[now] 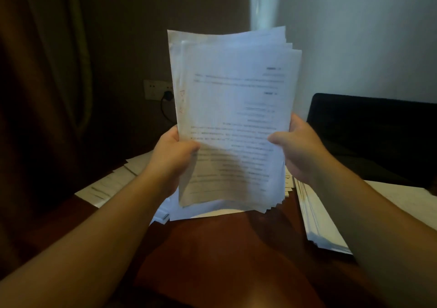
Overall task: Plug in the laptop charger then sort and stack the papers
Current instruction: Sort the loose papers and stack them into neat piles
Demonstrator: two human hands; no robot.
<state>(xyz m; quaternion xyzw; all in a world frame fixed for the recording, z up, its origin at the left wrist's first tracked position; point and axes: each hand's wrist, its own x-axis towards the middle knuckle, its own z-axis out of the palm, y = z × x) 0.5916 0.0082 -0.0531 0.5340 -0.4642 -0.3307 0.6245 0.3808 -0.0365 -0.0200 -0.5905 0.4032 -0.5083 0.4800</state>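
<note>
I hold a thick bundle of printed white papers (234, 109) upright above the table, its sheets slightly fanned at the top and bottom. My left hand (175, 156) grips its left edge and my right hand (298, 146) grips its right edge, thumbs on the front page. On the wall behind, a black charger plug (168, 95) sits in a white wall socket (157, 90), its cable hanging down. The laptop (369, 130), black and open, stands at the right.
The wooden table (224, 248) is reddish brown. A tall paper stack (316, 217) lies at the right under my forearm. Loose sheets (111, 184) lie at the left, and a few more (203, 210) rest beneath the held bundle. A dark curtain (47, 71) hangs at left.
</note>
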